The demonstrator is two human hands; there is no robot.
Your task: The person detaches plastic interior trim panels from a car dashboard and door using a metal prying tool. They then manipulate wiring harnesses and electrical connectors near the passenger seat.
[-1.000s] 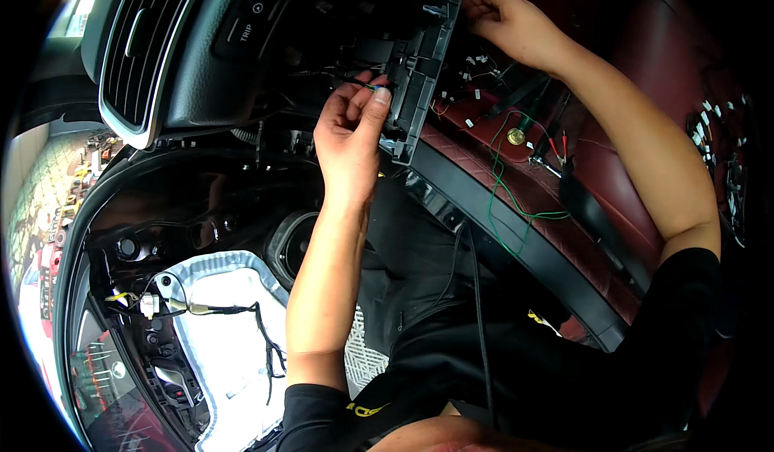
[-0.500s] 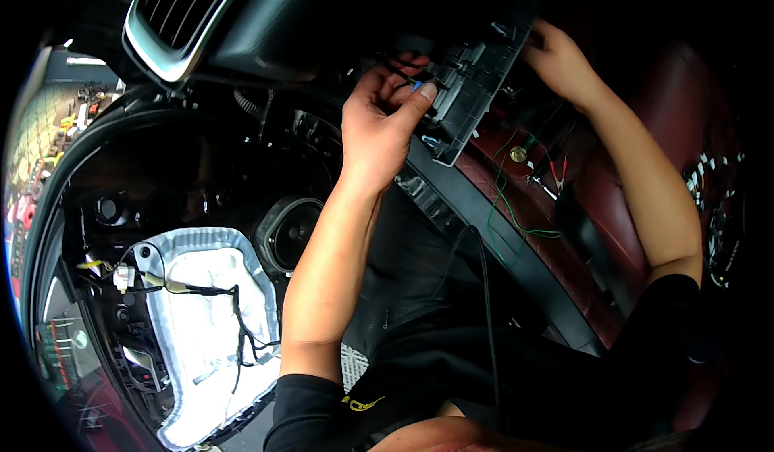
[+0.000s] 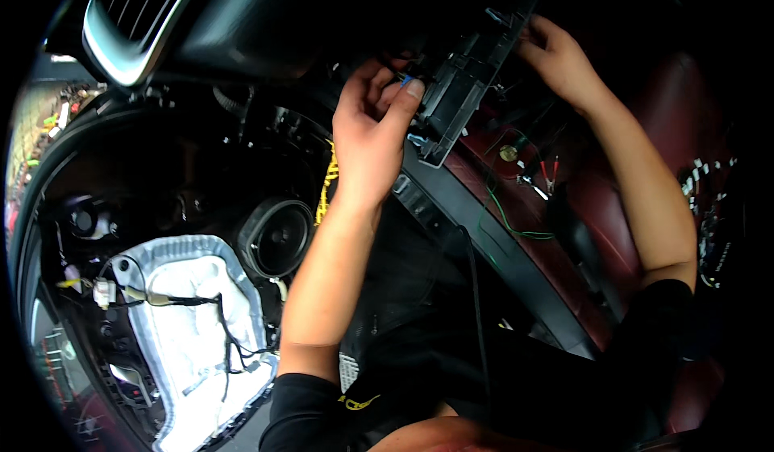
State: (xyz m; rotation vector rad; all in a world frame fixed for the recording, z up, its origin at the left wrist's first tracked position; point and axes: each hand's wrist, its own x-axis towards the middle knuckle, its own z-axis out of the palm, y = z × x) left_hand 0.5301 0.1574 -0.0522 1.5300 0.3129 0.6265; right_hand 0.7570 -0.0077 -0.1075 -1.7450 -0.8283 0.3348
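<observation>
My left hand [image 3: 375,121] pinches a small blue connector [image 3: 407,82] with dark wires, at the near side of a detached black plastic trim panel [image 3: 458,93] under the dashboard [image 3: 234,16]. Some of its fingertips are in shadow. My right hand [image 3: 556,61] is curled at the panel's far right edge, apparently gripping it, with the fingertips partly hidden behind it. The panel is tilted, its clips and moulded back showing toward me.
An opened door [image 3: 161,170] shows a speaker [image 3: 278,238], white liner [image 3: 185,307] and harness. On the dark red seat [image 3: 669,154] lie green wire, red clips [image 3: 552,174] and a round brass-coloured piece [image 3: 508,153]. Tagged wire bundles [image 3: 709,186] hang at right; a sill [image 3: 516,274] crosses below.
The panel and both my hands have shifted right in the picture since a second ago, my right hand also downward. The view has moved and darkened; a yellow strip now shows behind my left forearm.
</observation>
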